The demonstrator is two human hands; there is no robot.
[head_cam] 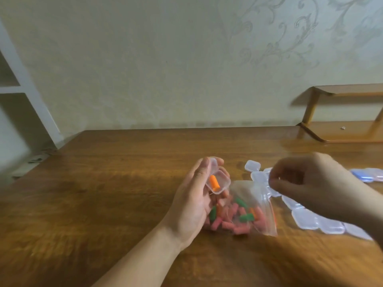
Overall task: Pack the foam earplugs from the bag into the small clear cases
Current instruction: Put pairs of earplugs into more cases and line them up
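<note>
my left hand [193, 200] lies palm up over the wooden counter [116, 183], fingers curled round a small clear case [218, 181] with its hinged lid standing open. 1 orange earplug [214, 183] sits inside that case, roughly upright. the left grip is closed on the case, thumb along its near side.

the clear zip bag [251, 210] lies on the counter just beside the left hand, touching its fingers, mouth turned toward the far edge. inside: a heap of pink earplugs [234, 222], a few green ones [246, 218], at least 1 more orange. some plugs sit under my left fingers, seen through the plastic.

my right hand [310, 188] hovers above the bag's upper right corner, fingers curled in toward the thumb. blurred; i cannot tell whether this grip pinches the bag edge, a plug, or nothing.

a row of empty clear cases [306, 221] runs along the counter under and behind the right hand, lying flat and touching each other, 1 set apart at the far end. a low wooden shelf [342, 131] stands at the counter's far right against the patterned wall [165, 59].
</note>
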